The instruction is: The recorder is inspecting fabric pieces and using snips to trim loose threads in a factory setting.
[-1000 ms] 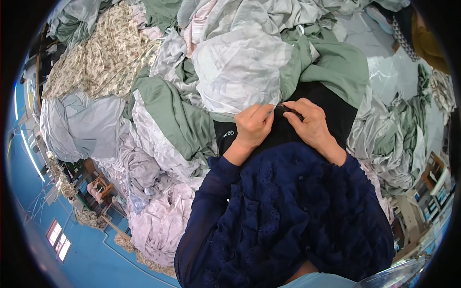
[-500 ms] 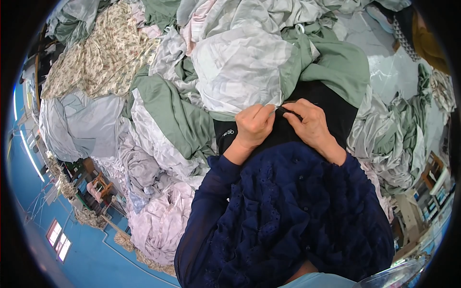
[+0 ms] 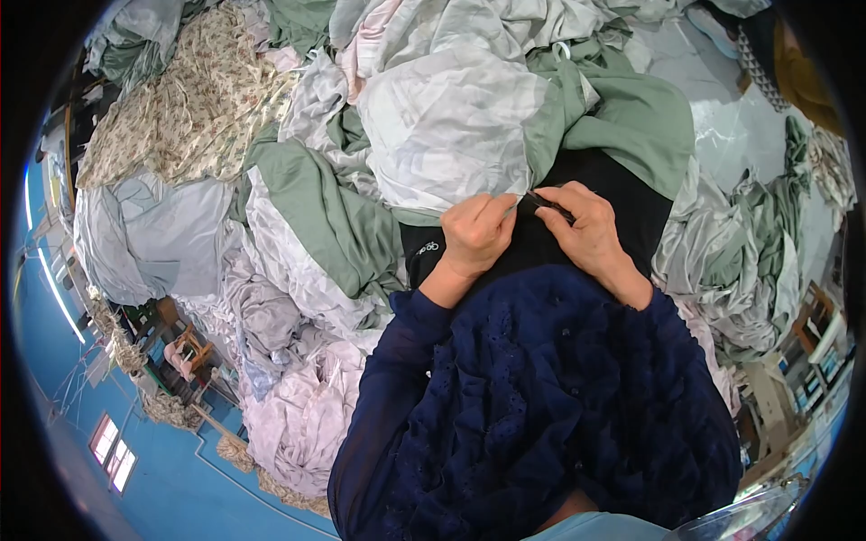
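My left hand is closed in a pinch on the lower edge of a white and green cloth, which spreads away from me over the pile. Close beside it on the right, my right hand curls around a small, slim dark tool. The tool's tip points at the cloth edge by my left fingertips; most of its body is hidden in the palm, so its exact kind does not show. Beneath both hands lies black fabric across my lap.
Heaped cloth surrounds me: a floral beige piece at the far left, a green and white one nearer, pale pink fabric at lower left, and grey-green folds at right. Part of another person appears at the far right edge.
My right hand has shifted very slightly, and the dark tool's tip sits a little differently by the cloth edge. My left hand keeps its pinch in nearly the same place.
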{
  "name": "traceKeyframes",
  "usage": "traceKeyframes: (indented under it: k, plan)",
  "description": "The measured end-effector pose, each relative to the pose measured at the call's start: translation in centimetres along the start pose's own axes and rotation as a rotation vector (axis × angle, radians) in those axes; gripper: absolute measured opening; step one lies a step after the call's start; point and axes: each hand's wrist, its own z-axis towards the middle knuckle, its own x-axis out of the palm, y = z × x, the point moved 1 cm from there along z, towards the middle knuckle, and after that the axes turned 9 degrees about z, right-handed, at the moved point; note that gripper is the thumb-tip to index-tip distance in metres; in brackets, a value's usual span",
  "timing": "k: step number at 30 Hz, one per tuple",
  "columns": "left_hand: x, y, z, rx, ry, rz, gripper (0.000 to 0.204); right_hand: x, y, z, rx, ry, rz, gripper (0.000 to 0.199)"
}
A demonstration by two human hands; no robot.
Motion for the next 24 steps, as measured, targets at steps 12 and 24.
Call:
traceKeyframes:
  k: [12,24]
  plan:
    - [0.09,-0.1,0.07,0.034,-0.012,0.03,0.018,0.44,0.37,0.08,-0.026,0.008,-0.032,0.02]
    - [0.36,-0.07,-0.12,0.014,-0.004,0.012,0.014,0.61,-0.15,-0.01,-0.073,0.018,-0.042,0.021]
